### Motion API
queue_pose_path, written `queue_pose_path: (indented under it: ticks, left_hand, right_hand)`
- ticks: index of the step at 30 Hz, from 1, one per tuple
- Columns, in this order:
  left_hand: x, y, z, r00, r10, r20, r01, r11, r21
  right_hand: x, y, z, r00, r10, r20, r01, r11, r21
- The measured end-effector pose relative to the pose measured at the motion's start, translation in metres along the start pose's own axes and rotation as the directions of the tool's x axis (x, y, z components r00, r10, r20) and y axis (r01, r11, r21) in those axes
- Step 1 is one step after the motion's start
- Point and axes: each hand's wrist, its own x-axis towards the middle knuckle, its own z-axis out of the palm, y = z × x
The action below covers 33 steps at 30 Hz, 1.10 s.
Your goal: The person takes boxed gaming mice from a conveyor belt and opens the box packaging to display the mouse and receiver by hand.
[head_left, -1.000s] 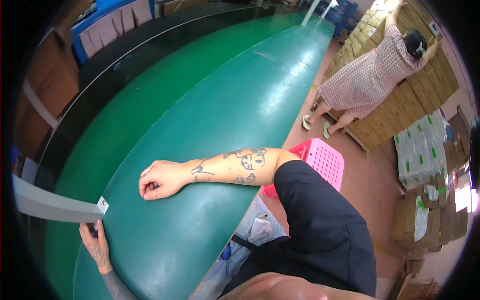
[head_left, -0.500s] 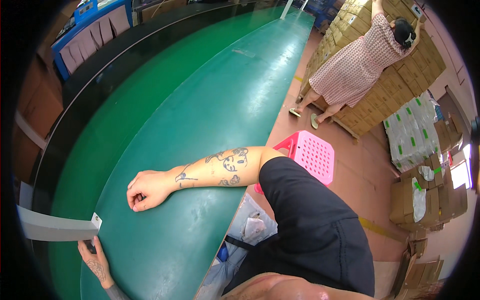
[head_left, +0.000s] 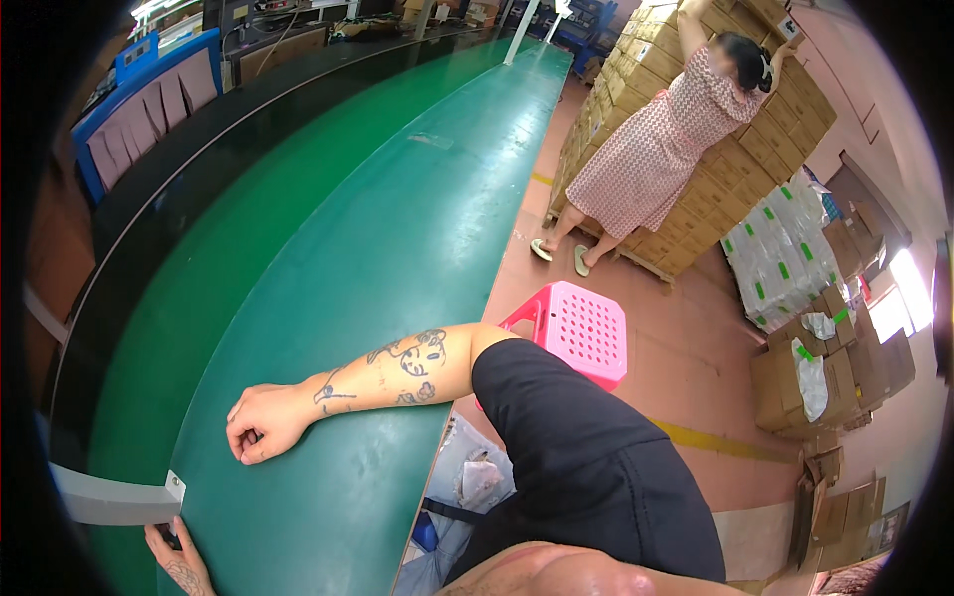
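My right hand [head_left: 268, 424] rests on the green work surface [head_left: 298, 517], loosely curled, with a dark hollow but no object visible between its fingers. Its tattooed forearm lies across the surface from the right. My left hand [head_left: 183, 562] is at the lower left, at the surface's edge beside the foot of a grey metal post [head_left: 114, 497]. Thumb and fingers there stand apart around a dark gap. Part of that hand is hidden by the post, and I see nothing clearly held.
A green belt [head_left: 248, 189] runs along the left. Right of me stands a pink stool [head_left: 586, 333] with holes. Beyond it, a person in a patterned dress [head_left: 646, 149] reaches up at stacked cartons [head_left: 755, 179]. White wrapped stacks [head_left: 785, 253] and open boxes [head_left: 805, 387] line the right.
The view has shifted, so the surface, stool and stacked cartons appear further left and lower. Both hands keep nearly the same pose and place on the surface.
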Motion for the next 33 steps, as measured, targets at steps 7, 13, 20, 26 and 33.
queue_pose_path:
  ticks: [7,13,20,26,33]
  left_hand:
    - [0.004,0.025,0.006,0.999,-0.033,0.013,0.033,0.999,0.003]
    - [-0.002,0.024,-0.006,0.999,-0.033,0.004,0.033,0.999,-0.006]
    - [-0.001,0.038,-0.008,0.999,-0.046,-0.008,0.046,0.999,-0.021]
    - [-0.002,0.034,-0.008,1.000,0.001,-0.029,-0.001,1.000,0.021]
    - [-0.001,0.040,-0.008,0.998,-0.058,-0.006,0.058,0.998,-0.004]
  right_hand:
    - [-0.008,0.001,-0.010,1.000,0.012,0.021,-0.012,1.000,-0.021]
    - [0.001,0.001,-0.002,0.999,0.014,0.040,-0.014,1.000,-0.014]
    - [-0.001,0.000,-0.003,0.999,0.009,0.035,-0.009,1.000,-0.007]
    - [0.000,-0.003,-0.002,1.000,0.010,0.020,-0.010,1.000,-0.001]
    - [0.000,-0.001,-0.003,0.999,0.000,0.042,0.001,1.000,-0.024]
